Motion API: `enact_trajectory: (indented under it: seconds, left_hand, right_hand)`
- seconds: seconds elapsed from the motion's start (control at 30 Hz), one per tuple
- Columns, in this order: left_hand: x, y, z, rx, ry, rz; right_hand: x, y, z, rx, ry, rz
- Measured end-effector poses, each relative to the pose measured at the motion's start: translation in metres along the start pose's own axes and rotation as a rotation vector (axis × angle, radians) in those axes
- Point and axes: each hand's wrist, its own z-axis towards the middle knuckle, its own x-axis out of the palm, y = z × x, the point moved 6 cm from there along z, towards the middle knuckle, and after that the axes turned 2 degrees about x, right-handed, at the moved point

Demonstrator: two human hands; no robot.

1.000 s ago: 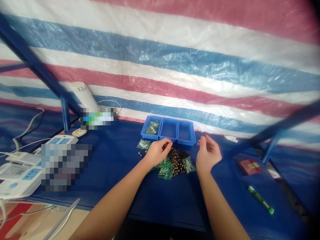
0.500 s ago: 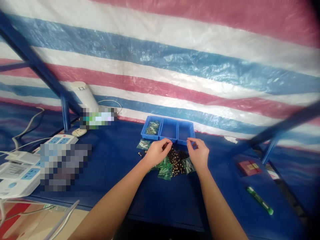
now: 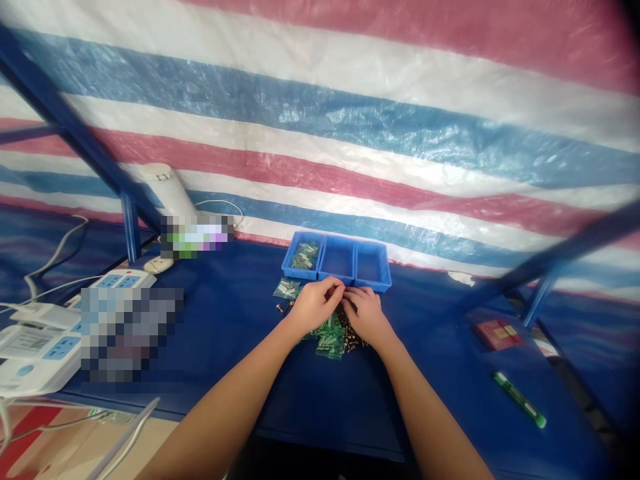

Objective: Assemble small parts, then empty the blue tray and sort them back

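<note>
My left hand (image 3: 316,303) is closed in a pinch above the pile; whatever sits between its fingertips is too small to make out. Right beside it, my right hand (image 3: 367,313) has its fingers curled in, with the tips meeting the left ones; what they hold is hidden. Below both hands lie dark and brass-coloured small metal pieces (image 3: 353,341), like screws, and green-tinted plastic bags (image 3: 330,340) of silvery parts. Left of my left hand rests another small bag (image 3: 287,289), with a few loose screws (image 3: 281,307) near it.
Behind the hands stand three joined blue bins (image 3: 373,287); the left one holds bagged parts (image 3: 305,255). White power strips (image 3: 60,347) with cables lie at left, near a white cylinder (image 3: 170,190). At right are a red box (image 3: 499,334) and a green packet (image 3: 520,400).
My right hand has moved left from beside the right bin until its fingertips meet my left hand's. It now covers part of the pile. My left hand has stayed put.
</note>
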Motion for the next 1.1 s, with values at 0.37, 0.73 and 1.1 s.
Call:
enact_trajectory:
  seconds: [0.37, 0.73, 1.1]
  left_hand:
    - [-0.001, -0.002, 0.000, 0.002, 0.011, 0.023]
    - [0.000, -0.002, 0.001, 0.009, 0.003, 0.023]
    - [0.001, -0.001, 0.001, 0.002, 0.015, 0.016]
  right_hand:
    - [-0.005, -0.006, 0.003, 0.042, -0.035, 0.110]
    - [-0.002, -0.008, 0.006, 0.049, -0.079, 0.047]
    - [0.001, -0.011, 0.005, 0.040, -0.080, -0.001]
